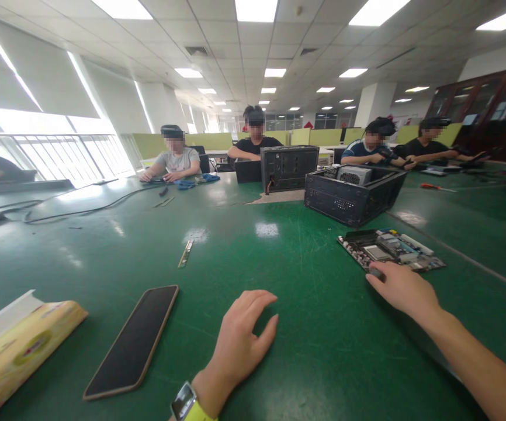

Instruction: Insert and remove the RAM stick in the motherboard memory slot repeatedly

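Note:
My left hand [242, 336] rests on the green table [305, 327] near the front edge, fingers curled loosely and apart, holding nothing; a watch with a yellow strap is on that wrist. My right hand [404, 289] reaches out to the near edge of a motherboard [388, 248] lying flat on the table, fingertips touching a small dark part at its edge. I cannot make out whether the fingers grip it. A dark phone [134, 342] lies face down left of my left hand.
An open black computer case [352, 193] lies behind the motherboard, a second case [288, 168] stands farther back. A yellow tissue pack [14, 351] sits at the front left. A metal strip [186, 253], cables [82, 210] and a red screwdriver [437, 187] lie about. Several people sit along the far side.

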Demonstrator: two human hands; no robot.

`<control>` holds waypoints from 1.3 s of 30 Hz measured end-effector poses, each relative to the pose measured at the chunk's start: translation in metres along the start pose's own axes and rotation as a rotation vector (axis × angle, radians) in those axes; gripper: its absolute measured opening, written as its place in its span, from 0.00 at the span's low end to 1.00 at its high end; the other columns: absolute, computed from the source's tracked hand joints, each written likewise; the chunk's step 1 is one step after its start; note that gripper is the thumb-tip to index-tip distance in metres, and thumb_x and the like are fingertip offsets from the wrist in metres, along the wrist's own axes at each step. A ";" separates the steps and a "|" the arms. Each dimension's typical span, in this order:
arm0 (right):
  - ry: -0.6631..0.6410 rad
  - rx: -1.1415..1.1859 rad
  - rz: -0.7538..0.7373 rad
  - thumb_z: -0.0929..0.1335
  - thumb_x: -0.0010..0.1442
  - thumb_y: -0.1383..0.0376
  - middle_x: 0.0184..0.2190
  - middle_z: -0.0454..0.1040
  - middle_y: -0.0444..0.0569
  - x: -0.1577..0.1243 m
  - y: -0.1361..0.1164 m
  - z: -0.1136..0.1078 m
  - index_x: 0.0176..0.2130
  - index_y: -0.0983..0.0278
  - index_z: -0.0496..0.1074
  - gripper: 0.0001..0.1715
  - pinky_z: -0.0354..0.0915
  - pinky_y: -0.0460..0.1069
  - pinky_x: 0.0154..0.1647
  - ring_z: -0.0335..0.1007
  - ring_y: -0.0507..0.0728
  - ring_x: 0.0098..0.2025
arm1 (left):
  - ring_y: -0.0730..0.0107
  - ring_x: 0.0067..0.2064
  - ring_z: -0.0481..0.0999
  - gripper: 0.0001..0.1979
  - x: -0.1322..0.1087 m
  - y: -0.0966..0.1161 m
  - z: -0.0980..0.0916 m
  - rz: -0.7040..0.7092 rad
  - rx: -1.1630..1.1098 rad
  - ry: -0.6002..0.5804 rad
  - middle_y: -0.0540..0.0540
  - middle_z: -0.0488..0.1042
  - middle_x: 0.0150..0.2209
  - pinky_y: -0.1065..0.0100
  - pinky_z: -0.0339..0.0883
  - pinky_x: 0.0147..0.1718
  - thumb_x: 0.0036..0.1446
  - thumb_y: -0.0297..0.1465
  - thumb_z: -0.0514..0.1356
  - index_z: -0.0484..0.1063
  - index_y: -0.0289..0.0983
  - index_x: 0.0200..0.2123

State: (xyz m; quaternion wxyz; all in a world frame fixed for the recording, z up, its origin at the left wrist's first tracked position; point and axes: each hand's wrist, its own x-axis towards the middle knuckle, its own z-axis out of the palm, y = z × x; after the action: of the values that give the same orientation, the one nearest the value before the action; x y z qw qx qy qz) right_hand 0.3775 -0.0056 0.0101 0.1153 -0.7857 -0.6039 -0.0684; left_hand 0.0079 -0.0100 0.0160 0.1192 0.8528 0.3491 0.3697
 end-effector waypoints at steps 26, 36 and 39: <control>-0.247 0.496 -0.411 0.64 0.59 0.55 0.42 0.76 0.47 -0.037 -0.065 -0.019 0.40 0.58 0.75 0.14 0.60 0.57 0.51 0.67 0.60 0.47 | 0.59 0.45 0.70 0.26 -0.002 0.007 0.003 -0.157 -0.005 -0.269 0.46 0.73 0.44 0.56 0.63 0.48 0.53 0.32 0.63 0.59 0.43 0.54; -0.274 0.675 -0.437 0.65 0.59 0.59 0.32 0.75 0.45 -0.039 -0.068 -0.020 0.31 0.61 0.74 0.10 0.60 0.51 0.41 0.68 0.55 0.37 | 0.60 0.48 0.70 0.10 -0.001 0.002 0.003 -0.086 -0.085 -0.213 0.44 0.73 0.46 0.58 0.65 0.47 0.55 0.28 0.61 0.68 0.40 0.41; -0.274 0.716 -0.441 0.66 0.59 0.59 0.32 0.75 0.45 -0.038 -0.067 -0.018 0.31 0.61 0.74 0.11 0.61 0.50 0.41 0.69 0.55 0.37 | 0.61 0.47 0.71 0.09 0.000 0.001 0.005 -0.010 -0.119 -0.201 0.44 0.74 0.45 0.58 0.65 0.47 0.55 0.26 0.61 0.71 0.40 0.41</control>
State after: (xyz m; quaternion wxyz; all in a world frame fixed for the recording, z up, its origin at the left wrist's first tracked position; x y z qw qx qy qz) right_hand 0.3038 -0.0292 0.0245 0.2818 -0.5503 -0.7524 0.2270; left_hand 0.0118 -0.0103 0.0134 0.2060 0.8752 0.3170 0.3018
